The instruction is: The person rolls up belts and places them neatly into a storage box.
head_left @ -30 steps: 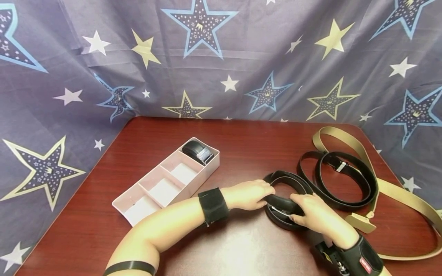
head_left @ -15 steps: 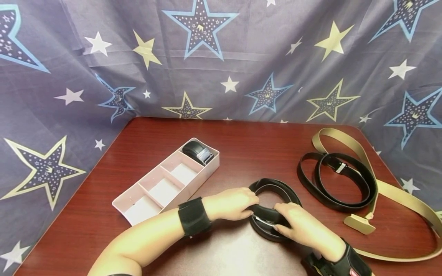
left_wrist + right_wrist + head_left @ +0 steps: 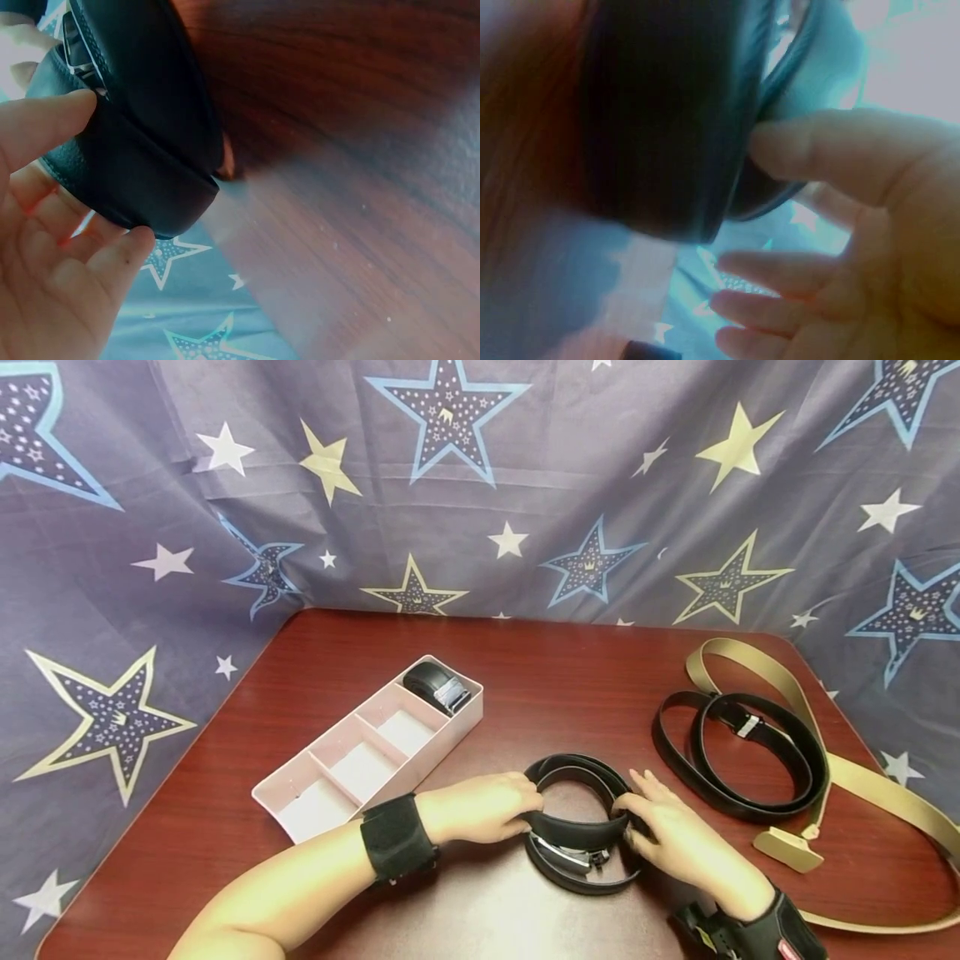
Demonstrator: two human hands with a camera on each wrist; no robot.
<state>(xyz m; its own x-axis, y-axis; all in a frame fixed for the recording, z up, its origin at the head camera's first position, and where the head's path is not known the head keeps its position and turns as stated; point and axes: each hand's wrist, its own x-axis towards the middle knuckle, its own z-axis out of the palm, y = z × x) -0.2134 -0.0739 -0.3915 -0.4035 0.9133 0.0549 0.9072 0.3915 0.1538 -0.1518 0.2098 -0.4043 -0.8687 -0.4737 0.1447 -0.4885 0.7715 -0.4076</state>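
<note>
A black leather belt (image 3: 576,835), loosely coiled into rings, stands between my two hands over the near middle of the table. Its silver buckle (image 3: 561,857) shows inside the front of the coil. My left hand (image 3: 480,807) grips the coil's left side, thumb in front and fingers behind the strap (image 3: 142,157) in the left wrist view. At the right side, my right hand (image 3: 671,827) pinches the strap (image 3: 675,127) between thumb and index finger. The other fingers (image 3: 761,311) of that hand are spread away from it in the right wrist view.
A pink divided tray (image 3: 442,745) lies to the left, with a rolled black belt (image 3: 435,687) in its far compartment. On the right are another black belt (image 3: 678,777) in loose loops and a tan belt (image 3: 892,787) with a gold-coloured buckle (image 3: 787,849). A star-patterned cloth (image 3: 510,460) hangs behind.
Both hands have moved left and slightly nearer with the black belt, away from the other loose belts. My right hand has shifted round to the coil's right side, and more of the buckle shows.
</note>
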